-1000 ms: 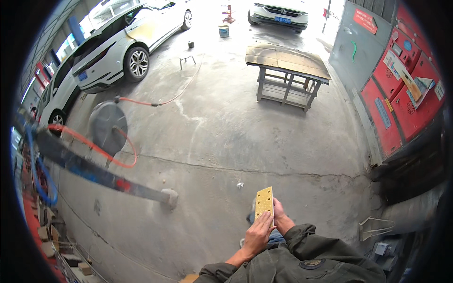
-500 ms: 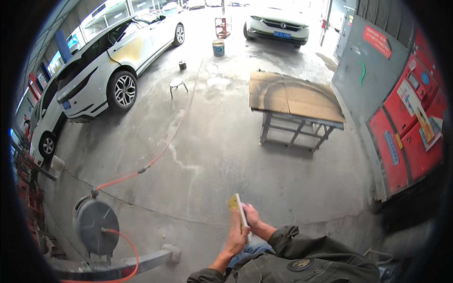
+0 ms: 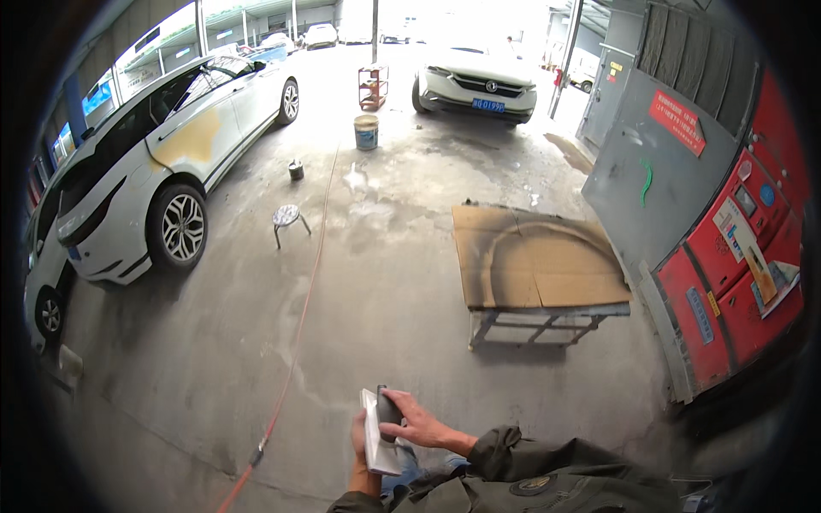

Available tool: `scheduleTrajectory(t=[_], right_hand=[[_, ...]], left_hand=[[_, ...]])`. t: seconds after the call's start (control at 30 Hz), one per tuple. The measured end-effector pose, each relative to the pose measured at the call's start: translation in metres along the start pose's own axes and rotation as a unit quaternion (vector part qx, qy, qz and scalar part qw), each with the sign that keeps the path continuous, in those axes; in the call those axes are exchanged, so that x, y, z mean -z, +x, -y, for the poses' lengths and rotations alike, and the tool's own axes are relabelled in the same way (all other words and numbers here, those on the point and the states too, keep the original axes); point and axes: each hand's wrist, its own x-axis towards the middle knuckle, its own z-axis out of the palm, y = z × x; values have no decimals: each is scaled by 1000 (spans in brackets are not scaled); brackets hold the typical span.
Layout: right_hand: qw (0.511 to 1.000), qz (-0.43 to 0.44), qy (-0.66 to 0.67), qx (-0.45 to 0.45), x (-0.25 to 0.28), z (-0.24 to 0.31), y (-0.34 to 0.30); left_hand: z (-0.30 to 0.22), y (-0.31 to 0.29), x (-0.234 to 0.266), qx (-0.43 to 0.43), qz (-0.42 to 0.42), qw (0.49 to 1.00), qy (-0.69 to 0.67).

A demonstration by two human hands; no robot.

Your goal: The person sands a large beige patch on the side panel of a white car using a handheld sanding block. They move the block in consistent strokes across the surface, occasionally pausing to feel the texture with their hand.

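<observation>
In front of my body I hold a flat, white-faced rectangular piece (image 3: 379, 451), tilted up on its edge. My left hand (image 3: 358, 439) grips it from the left side, its fingers partly hidden behind it. A dark grey block (image 3: 389, 414) lies against the white face. My right hand (image 3: 419, 425) is closed around this block, with fingers near its top and the thumb lower down. What kind of block it is I cannot make out.
A cardboard-topped work stand (image 3: 547, 269) is ahead to the right, beside red cabinets (image 3: 705, 286). At left are a white car (image 3: 171, 171) with a yellowish patch and a stool (image 3: 286, 214). A red hose (image 3: 301, 342) crosses the floor; a bucket (image 3: 366, 132) stands farther off.
The piece in my hands has turned from its yellow face and white edge to its white face. The dark block now shows under my right hand. My view has swung; the hose reel is gone.
</observation>
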Motion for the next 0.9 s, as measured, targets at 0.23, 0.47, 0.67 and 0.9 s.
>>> scheduleTrajectory(t=[0.23,0.47,0.67,0.9], right_hand=[[964,14,-199,173,81,18,154],[984,-9,-86,153,106,-45,337],[931,9,316,-181,136,-41,517],[801,102,482,-339,123,-28,685]], left_hand=[[-119,143,-33,106,-19,993,48],[-187,313,-17,70,-70,993,60],[-274,454,-111,-278,-20,750,599],[-366,510,-111,-270,-103,673,681]])
